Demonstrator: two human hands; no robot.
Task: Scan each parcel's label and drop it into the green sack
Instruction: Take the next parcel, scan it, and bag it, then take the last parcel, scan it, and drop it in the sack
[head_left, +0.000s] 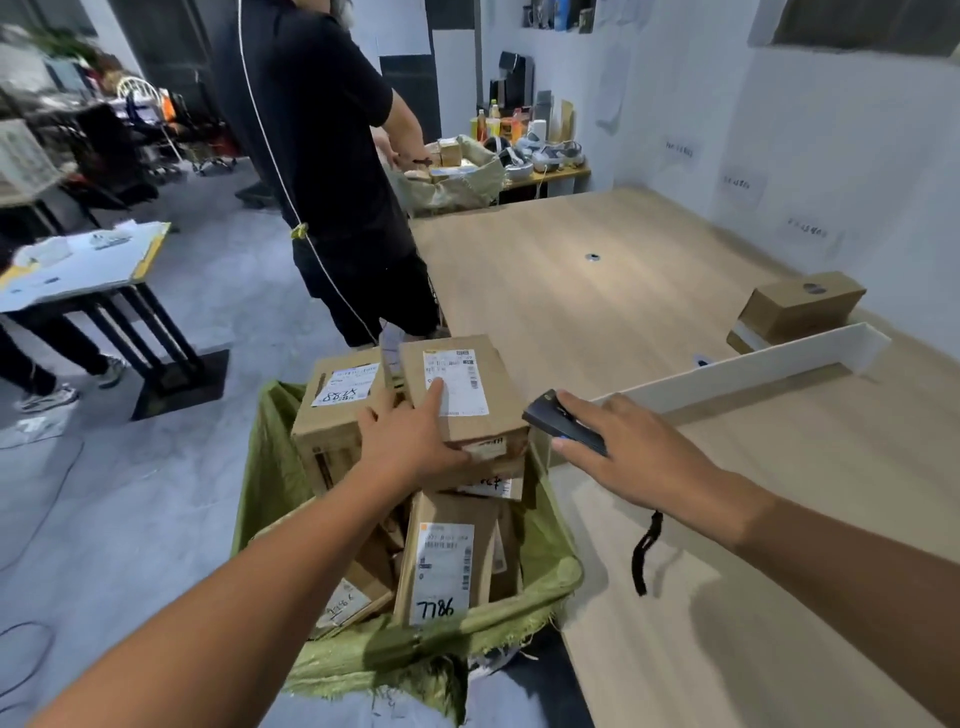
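Broad wooden bench (623, 312) ran wide beside the packed green sack (270, 467) at its edge, fingers of the left hand (410, 441) gripping the top parcel (504, 405), the right hand (628, 452) clasping a scanner (550, 415).

**Light-wood table in a white-walled workroom**

A broad light-wood table (597, 312) fills the right side, with 1 white divider board (753, 364) standing across it. The white walls (831, 156) carry small paper notes. The floor (208, 291) is grey. At left, a black-legged side table (83, 260) holds papers, with dark chairs (119, 150) behind it.
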